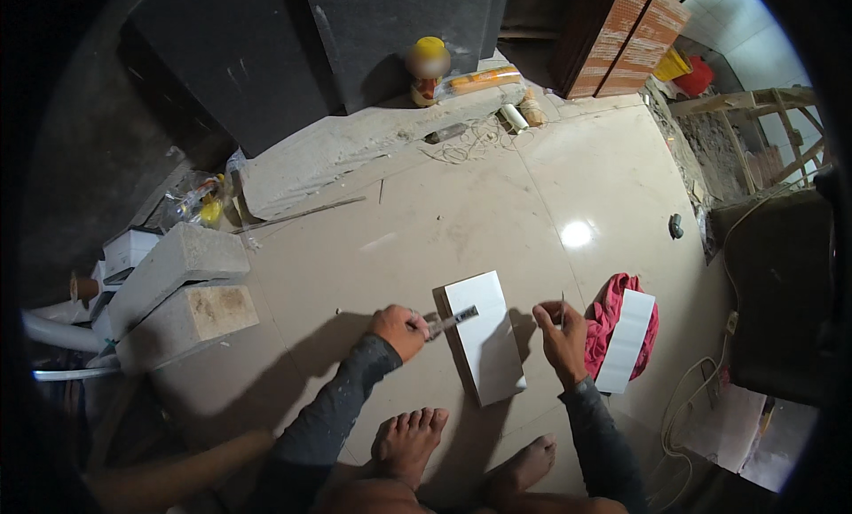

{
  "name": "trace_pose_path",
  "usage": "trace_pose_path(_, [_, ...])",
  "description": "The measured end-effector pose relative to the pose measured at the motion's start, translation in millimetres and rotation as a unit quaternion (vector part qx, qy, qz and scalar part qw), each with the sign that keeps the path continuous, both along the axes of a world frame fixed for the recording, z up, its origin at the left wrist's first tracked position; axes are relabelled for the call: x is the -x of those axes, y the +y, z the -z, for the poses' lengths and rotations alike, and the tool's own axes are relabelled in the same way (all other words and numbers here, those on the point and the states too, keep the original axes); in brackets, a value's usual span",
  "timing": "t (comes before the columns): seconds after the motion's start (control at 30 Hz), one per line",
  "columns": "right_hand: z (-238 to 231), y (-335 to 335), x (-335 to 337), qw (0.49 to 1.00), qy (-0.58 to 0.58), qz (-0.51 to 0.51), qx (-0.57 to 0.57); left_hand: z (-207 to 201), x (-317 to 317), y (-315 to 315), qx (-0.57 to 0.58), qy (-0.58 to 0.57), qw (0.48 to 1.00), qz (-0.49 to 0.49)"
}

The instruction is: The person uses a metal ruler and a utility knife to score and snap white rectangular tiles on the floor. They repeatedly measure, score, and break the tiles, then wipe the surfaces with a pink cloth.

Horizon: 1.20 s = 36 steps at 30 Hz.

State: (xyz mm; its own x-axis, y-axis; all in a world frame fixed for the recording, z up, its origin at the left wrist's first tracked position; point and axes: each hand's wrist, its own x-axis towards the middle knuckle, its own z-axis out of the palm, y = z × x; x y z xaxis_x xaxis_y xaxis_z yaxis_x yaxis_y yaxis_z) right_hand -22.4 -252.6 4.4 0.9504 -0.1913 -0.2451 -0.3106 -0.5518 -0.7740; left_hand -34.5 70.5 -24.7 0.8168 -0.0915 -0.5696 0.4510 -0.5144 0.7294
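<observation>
My left hand (398, 331) is closed on a short, narrow silvery strip (453, 321) with dark marks near its end. The strip's far end reaches over the left edge of a white rectangular slab (486, 340) on the floor; what kind of tool it is cannot be made out. Right of the slab, my right hand (563, 341) pinches a thin, pointed, upright stick (563, 308), too small to name. A narrow white tile piece (627, 341) lies on a crumpled pink cloth (650, 345) farther right.
Glossy beige floor tiles (373, 274) surround my bare feet (413, 443). Concrete blocks (191, 257) stand at the left. Along the back are dark panels (399, 35), a yellow-lidded jar (428, 66), tangled string (470, 146) and reddish bricks (621, 39). A cable (683, 407) curves at right.
</observation>
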Motion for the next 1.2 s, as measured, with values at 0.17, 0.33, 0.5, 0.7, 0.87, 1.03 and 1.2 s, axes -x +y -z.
trace_pose_path(0.17, [-19.5, -6.3, 45.5, 0.997, 0.046, -0.061, -0.004, 5.9, -44.4, -20.5, -0.085, -0.034, 0.995, 0.044])
trace_pose_path(0.33, [-28.5, 5.9, 59.4, 0.971, -0.001, -0.143, 0.192, -4.5, -79.0, -53.3, -0.172, 0.000, 0.984, 0.041])
trace_pose_path(0.5, [-15.6, 40.7, 69.4, 0.969, -0.012, -0.138, 0.203, -14.3, -91.6, -65.9, -0.211, 0.053, 0.974, 0.061])
trace_pose_path(0.7, [-4.6, 57.6, 71.3, 0.951, -0.018, -0.184, 0.248, -7.9, -87.3, -56.3, -0.187, 0.014, 0.981, 0.042])
trace_pose_path(0.87, [-3.6, 62.4, 71.7, 0.947, 0.010, -0.186, 0.261, -4.7, -84.8, -48.6, -0.154, 0.056, 0.986, 0.005])
trace_pose_path(1.03, [-1.7, 63.2, 73.8, 0.947, -0.014, -0.183, 0.264, -6.7, -85.6, -38.3, -0.146, 0.077, 0.985, 0.041])
trace_pose_path(1.2, [0.0, 56.3, 80.2, 0.949, -0.006, -0.179, 0.261, -11.5, -79.3, -34.1, -0.113, 0.075, 0.987, 0.086])
